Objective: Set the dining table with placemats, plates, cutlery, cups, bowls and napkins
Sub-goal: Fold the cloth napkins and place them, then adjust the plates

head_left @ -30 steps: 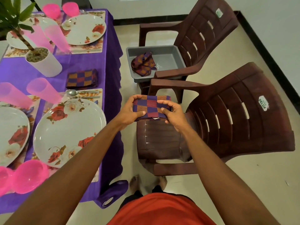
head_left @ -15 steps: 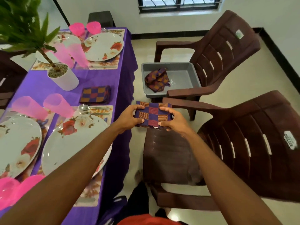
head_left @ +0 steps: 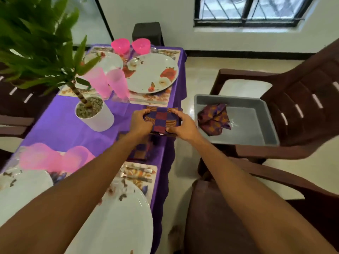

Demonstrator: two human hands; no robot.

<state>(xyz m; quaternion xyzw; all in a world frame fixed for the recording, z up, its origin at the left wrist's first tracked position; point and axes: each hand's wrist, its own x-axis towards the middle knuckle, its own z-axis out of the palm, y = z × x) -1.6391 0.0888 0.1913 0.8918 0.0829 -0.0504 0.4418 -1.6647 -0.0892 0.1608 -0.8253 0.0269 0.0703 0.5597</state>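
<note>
while pinched at both ends by the left hand (head_left: pixel 140 121) and right hand (head_left: pixel 181 126), a folded napkin (head_left: pixel 162 119) is held over the edge of the table (head_left: pixel 60 125).
if released unevenly, the fold could be undone, or the cloth dropped past the edge.

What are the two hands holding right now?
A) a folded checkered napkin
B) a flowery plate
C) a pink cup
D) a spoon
A: the left hand and the right hand each grip one end of a folded checkered napkin, held near the edge of the purple tablecloth.
</note>
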